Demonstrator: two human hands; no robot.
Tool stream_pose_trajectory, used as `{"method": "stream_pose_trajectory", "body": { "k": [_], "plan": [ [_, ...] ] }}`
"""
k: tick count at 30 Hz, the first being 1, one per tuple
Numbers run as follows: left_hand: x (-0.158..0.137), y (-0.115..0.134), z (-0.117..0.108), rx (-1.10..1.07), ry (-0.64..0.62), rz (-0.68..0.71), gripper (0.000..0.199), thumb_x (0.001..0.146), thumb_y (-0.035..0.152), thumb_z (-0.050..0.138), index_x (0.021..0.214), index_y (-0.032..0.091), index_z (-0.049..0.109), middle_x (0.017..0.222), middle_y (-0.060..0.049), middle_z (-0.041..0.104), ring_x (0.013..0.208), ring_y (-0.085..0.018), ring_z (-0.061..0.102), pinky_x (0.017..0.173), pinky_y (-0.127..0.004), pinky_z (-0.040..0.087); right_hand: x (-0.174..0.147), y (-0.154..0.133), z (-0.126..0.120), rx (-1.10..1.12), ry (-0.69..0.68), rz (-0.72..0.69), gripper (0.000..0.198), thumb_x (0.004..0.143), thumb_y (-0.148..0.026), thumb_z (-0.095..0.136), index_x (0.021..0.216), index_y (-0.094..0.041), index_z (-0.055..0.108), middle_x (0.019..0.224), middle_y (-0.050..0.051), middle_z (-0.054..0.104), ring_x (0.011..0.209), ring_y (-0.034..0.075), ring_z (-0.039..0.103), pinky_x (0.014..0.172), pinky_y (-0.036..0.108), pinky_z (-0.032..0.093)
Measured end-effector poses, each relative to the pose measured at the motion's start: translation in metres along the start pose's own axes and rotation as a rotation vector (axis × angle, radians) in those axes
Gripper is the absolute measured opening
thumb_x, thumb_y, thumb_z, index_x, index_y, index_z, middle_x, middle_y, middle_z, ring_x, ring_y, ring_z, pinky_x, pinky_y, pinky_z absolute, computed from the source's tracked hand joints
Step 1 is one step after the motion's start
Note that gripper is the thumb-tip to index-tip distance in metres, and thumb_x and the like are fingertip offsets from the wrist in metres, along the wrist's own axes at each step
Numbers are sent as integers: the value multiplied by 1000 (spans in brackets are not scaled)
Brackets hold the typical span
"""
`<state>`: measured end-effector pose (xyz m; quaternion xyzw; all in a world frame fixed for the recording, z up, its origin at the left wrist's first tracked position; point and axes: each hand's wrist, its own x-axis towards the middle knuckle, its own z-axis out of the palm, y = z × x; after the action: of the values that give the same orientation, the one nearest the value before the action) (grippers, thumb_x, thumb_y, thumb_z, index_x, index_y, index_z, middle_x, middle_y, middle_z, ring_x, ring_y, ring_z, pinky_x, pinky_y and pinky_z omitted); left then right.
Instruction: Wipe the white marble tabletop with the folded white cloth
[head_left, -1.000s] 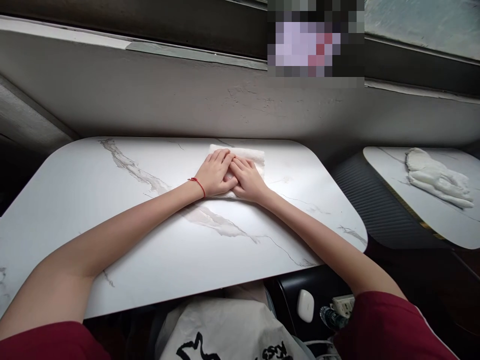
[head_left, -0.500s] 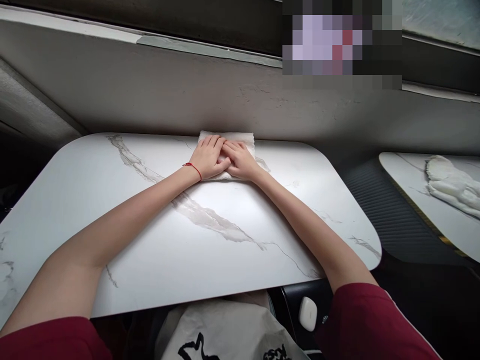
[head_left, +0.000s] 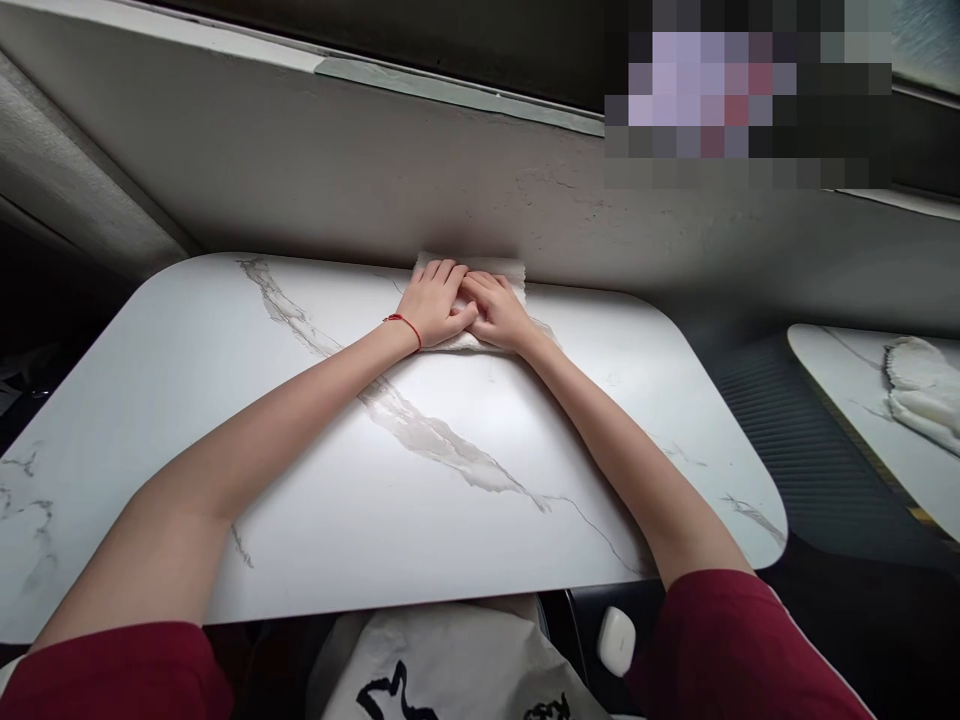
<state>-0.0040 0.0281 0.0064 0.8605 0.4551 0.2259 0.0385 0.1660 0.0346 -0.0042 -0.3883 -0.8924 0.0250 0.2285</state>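
Both my hands lie on a white cloth (head_left: 512, 270) at the far edge of a white marble-patterned table (head_left: 315, 520). My left hand (head_left: 439, 300), with a red string bracelet at its wrist, is spread flat, its fingers pointing at the wall. Beside it my right hand (head_left: 501, 308) also rests on the cloth, fingers stretched out and angled to the left. The two hands touch in the middle, the left thumb against the right hand. Much of the cloth is hidden under them. Its upper edge reaches the wall.
A grey wall (head_left: 360, 170) rises directly behind the table. To the right, another marble-patterned table (head_left: 840, 370) bears a crumpled white cloth (head_left: 926, 395). Below the near edge, a small white case (head_left: 616, 641) lies on a black surface beside a pale printed fabric (head_left: 465, 660).
The view has shifted and tilted slightly. My hands and the cloth have moved a little toward the wall, with the hands still flat on it.
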Motion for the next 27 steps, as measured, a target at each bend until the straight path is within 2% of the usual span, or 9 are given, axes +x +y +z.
{"method": "stream_pose_trajectory", "body": {
  "k": [8, 16, 22, 27],
  "plan": [
    [0, 0, 1, -4, 10, 5, 54, 90, 36, 45, 136, 10, 53, 137, -18, 57, 128, -36, 48, 108, -50, 37, -1, -3, 0, 11, 9, 28, 40, 84, -26, 45, 120, -17, 61, 125, 14, 67, 120, 32, 55, 105, 45, 38],
    [-2, -2, 2, 18, 19, 20, 58, 90, 36, 44, 138, 7, 53, 140, -20, 56, 129, -36, 49, 110, -49, 38, -3, -13, 5, -40, 49, 94, 36, 91, -29, 45, 120, -17, 62, 127, 14, 68, 122, 29, 56, 106, 43, 40],
    [-13, 1, -4, -4, -7, 47, 59, 90, 35, 42, 141, 7, 51, 145, -18, 55, 134, -33, 50, 114, -46, 35, -9, -31, 4, -88, 22, 149, 36, 91, -22, 44, 120, -11, 63, 129, 17, 67, 124, 29, 56, 110, 43, 38],
    [-35, 16, -10, 9, -53, 79, 61, 90, 33, 43, 144, 5, 48, 151, -19, 51, 141, -31, 46, 119, -45, 32, -30, -56, 2, -49, 74, 170, 38, 92, -24, 45, 122, -9, 64, 135, 19, 65, 129, 32, 54, 111, 47, 38]
  ]
}}
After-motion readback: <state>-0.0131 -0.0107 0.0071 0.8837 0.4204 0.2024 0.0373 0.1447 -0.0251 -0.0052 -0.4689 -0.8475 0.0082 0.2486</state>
